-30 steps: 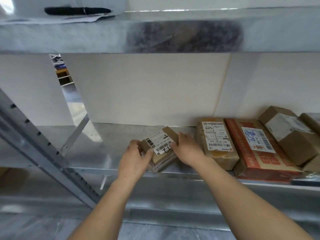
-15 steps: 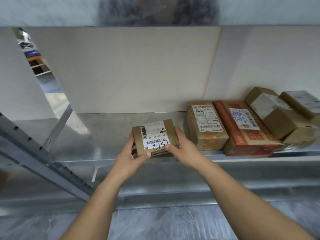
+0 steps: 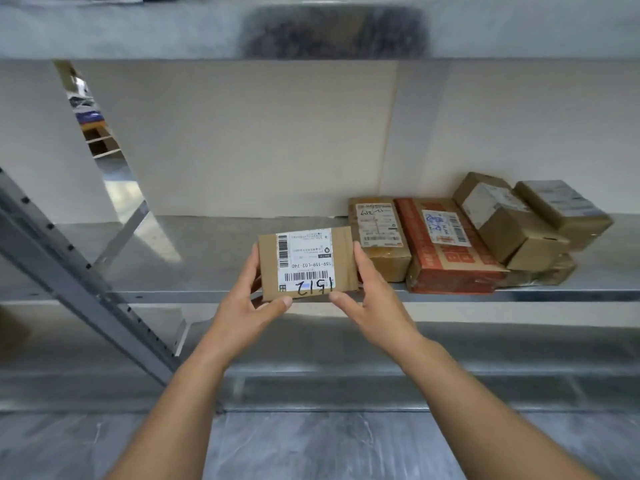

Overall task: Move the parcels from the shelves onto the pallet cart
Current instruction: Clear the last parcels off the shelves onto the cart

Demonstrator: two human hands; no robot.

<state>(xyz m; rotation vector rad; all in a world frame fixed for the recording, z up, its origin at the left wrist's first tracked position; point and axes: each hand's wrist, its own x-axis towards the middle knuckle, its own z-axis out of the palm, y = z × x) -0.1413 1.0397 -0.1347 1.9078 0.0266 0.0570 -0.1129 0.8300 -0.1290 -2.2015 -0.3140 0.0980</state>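
A small brown parcel point(image 3: 306, 263) with a white label and the handwritten number 1512 is held at the front edge of the metal shelf point(image 3: 214, 258). My left hand point(image 3: 247, 303) grips its left side, thumb on the near edge. My right hand point(image 3: 372, 299) grips its right side. Several more parcels stay on the shelf to the right: a taped brown box point(image 3: 379, 237), a red box point(image 3: 446, 247) and stacked brown boxes point(image 3: 512, 223). The pallet cart is out of view.
A slanted grey upright with holes point(image 3: 79, 275) crosses the left side. The upper shelf's edge point(image 3: 311, 29) runs overhead. A white back panel point(image 3: 259, 140) closes the shelf behind. Grey floor point(image 3: 311, 445) lies below.
The parcel has been turned flat-faced toward me and drawn from the shelf to its front edge, held in both hands. The view has tilted and shifted a little.
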